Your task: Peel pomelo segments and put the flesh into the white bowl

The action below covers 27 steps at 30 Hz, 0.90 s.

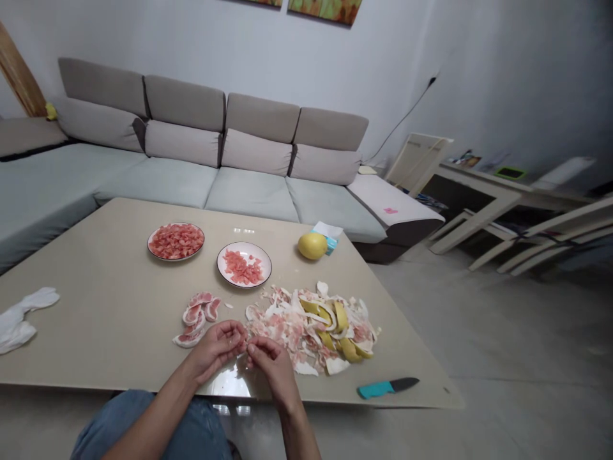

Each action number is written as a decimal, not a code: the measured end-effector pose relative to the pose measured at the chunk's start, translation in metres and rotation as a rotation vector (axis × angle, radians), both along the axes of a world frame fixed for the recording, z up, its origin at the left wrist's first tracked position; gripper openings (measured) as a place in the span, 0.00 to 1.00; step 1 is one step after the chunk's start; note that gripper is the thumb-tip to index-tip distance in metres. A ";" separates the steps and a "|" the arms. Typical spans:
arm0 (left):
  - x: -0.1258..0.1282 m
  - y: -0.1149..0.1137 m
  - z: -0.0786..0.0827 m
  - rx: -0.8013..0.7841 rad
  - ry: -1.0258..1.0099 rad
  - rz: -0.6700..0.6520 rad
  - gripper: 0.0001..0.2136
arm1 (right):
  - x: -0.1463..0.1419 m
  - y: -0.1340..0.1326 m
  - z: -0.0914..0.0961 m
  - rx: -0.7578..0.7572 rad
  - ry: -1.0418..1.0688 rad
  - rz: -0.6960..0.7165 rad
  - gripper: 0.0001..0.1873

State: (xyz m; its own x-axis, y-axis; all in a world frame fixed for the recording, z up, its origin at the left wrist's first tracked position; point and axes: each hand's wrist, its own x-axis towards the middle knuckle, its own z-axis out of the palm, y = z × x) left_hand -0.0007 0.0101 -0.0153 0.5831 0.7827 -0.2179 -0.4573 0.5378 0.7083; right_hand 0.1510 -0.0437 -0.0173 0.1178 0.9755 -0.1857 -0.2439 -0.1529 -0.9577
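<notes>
Close to the table's front edge, my left hand point(218, 350) curls its fingers around a small pink piece of pomelo, mostly hidden by the fingers. My right hand point(275, 369) pinches at the same piece, fingertips meeting those of the left. Just beyond my left hand lie several unpeeled pomelo segments point(192, 317). Right of the hands spreads a heap of pomelo peel and membranes point(287, 322), with yellow rind and white pith. Behind, a white plate point(262, 254) carries some pink pulp point(244, 268); farther left, another plate point(176, 259) is heaped with pulp.
A knife point(378, 389) with a turquoise handle lies at the front right. At the back right, a whole yellow pomelo point(312, 246) sits beside a tissue pack point(331, 236). White cloth or paper point(22, 319) lies at the left. A grey sofa point(249, 188) stands behind the table.
</notes>
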 end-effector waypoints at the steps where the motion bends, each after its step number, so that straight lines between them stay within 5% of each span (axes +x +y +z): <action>1: 0.001 -0.001 0.000 0.007 0.003 0.001 0.08 | -0.001 0.000 0.002 0.018 -0.046 -0.016 0.17; 9: -0.010 0.005 0.002 -0.018 -0.134 0.055 0.09 | 0.002 0.000 0.000 0.138 -0.328 -0.164 0.12; 13: -0.019 0.013 0.007 0.048 -0.118 0.132 0.08 | 0.014 -0.004 -0.012 0.039 -0.206 -0.189 0.16; 18: -0.012 0.008 0.009 0.042 0.066 0.040 0.12 | 0.018 -0.007 -0.011 0.003 -0.030 -0.088 0.20; 23: -0.009 0.005 0.008 0.014 0.026 0.015 0.16 | 0.018 -0.008 -0.010 0.003 0.078 -0.038 0.20; 27: -0.011 0.009 0.004 -0.032 -0.050 0.032 0.17 | 0.020 0.014 -0.006 0.050 -0.080 -0.059 0.22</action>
State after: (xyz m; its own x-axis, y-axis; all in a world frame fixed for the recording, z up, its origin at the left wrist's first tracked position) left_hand -0.0114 0.0192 -0.0117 0.5684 0.7944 -0.2143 -0.5095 0.5443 0.6665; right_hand 0.1713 -0.0301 -0.0229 0.1880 0.9742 -0.1246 -0.1739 -0.0918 -0.9805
